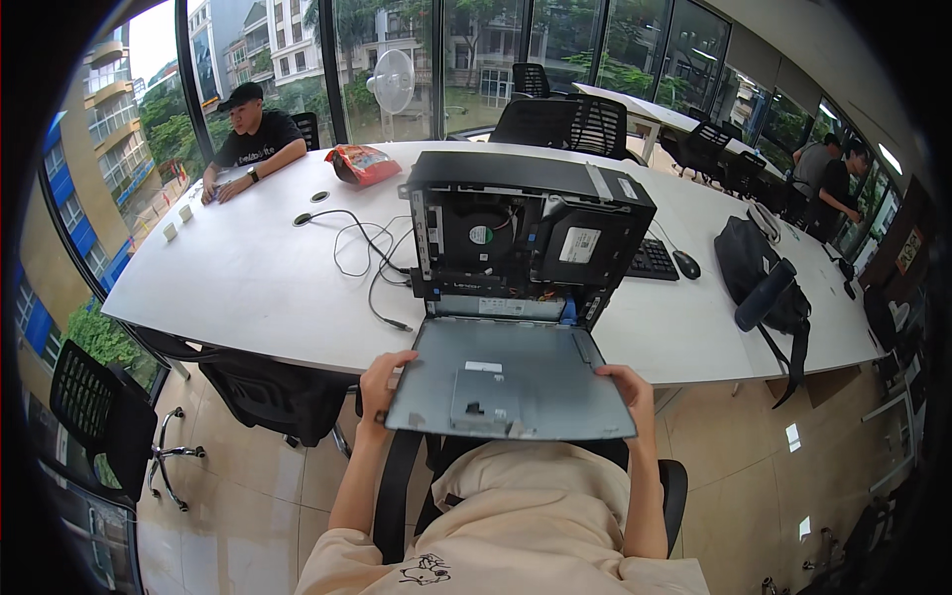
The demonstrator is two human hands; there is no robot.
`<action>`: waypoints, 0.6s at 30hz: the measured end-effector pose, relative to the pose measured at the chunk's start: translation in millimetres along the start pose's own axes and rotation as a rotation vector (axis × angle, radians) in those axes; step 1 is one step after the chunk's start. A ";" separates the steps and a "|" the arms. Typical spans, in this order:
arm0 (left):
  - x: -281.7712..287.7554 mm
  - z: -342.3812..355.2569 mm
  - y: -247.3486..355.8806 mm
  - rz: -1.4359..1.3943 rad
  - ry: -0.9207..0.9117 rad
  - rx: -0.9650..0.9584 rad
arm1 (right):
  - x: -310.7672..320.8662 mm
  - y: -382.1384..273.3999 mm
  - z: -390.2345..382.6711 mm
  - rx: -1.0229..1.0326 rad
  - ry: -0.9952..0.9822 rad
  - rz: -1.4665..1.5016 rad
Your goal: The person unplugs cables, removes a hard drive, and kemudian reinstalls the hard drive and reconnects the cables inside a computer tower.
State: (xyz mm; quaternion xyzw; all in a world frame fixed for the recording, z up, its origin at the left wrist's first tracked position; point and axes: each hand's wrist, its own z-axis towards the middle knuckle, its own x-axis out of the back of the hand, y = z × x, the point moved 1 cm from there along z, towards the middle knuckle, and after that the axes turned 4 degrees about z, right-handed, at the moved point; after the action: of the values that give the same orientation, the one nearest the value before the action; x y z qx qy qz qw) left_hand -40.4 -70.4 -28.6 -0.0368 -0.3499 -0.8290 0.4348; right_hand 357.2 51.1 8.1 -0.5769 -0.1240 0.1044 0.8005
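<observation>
A flat metal computer side panel [535,372] is held level in front of me by its two side edges. My left hand [382,389] grips the left edge, and my right hand [632,390] grips the right edge. Right behind the panel, a black desktop computer case [531,174] stands upright on the table with its side uncovered. Inside it show a round fan [480,236], a drive with a white label [578,245] and a blue plastic part [568,311]. The panel's far edge meets the bottom of the case; I cannot tell whether it touches.
Cables [375,260] lie on the white table [248,288] left of the case, near a red bag [362,165]. To the right are a keyboard [653,260], a mouse [686,264] and a dark backpack [759,273]. A person [256,144] sits at the far left.
</observation>
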 end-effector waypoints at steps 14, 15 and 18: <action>13.2 -32.6 48.5 -0.236 0.017 0.063 | 40.2 -0.2 -53.8 -0.024 -0.049 0.231; 11.4 -33.5 57.6 -0.266 -0.003 0.023 | 52.0 -4.6 -55.6 -0.032 -0.039 0.229; -4.6 -39.2 67.2 -0.396 -0.090 -0.030 | 82.7 -25.0 -60.0 0.201 -0.067 0.117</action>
State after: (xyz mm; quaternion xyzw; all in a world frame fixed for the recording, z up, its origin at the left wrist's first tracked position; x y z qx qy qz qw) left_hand 22.2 -116.6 -22.9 -0.0110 -0.3570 -0.9009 0.2468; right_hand 455.3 15.0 20.1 -0.4964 -0.1058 0.1820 0.8422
